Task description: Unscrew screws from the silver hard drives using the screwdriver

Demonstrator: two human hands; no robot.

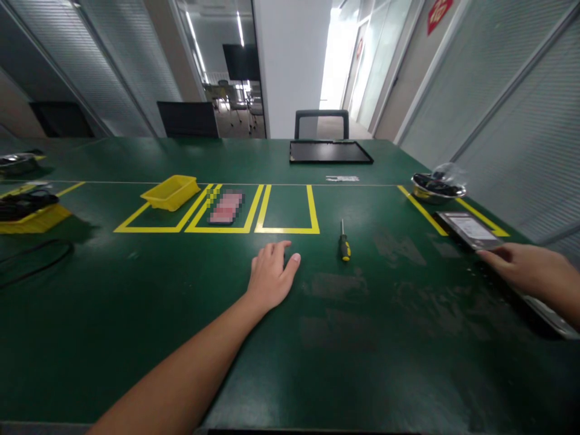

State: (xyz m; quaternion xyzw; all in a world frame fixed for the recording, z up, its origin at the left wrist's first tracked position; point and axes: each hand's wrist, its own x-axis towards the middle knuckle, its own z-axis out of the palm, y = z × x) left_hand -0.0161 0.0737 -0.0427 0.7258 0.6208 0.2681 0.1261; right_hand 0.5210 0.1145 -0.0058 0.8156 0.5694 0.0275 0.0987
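My left hand (272,275) rests on the green table with its thumb apart from the loosely bent fingers; nothing is held in it. A screwdriver (345,246) with a black and yellow handle lies to its right, tip pointing away. At the right edge, my right hand (532,269) grips the near end of a hard drive (471,228) that has a white label. Its fingertips are partly hidden by the drive. Below this hand lies a dark, flat object with a silvery edge (550,314), partly covered by the hand and wrist.
Yellow tape (287,230) marks rectangles on the table (181,338). One holds a yellow tray (170,193), another a blurred pinkish phone-like item (226,207). A metal bowl (437,188) with dark items stands at right, a black-framed panel (330,151) at the back, a cable (40,260) at left.
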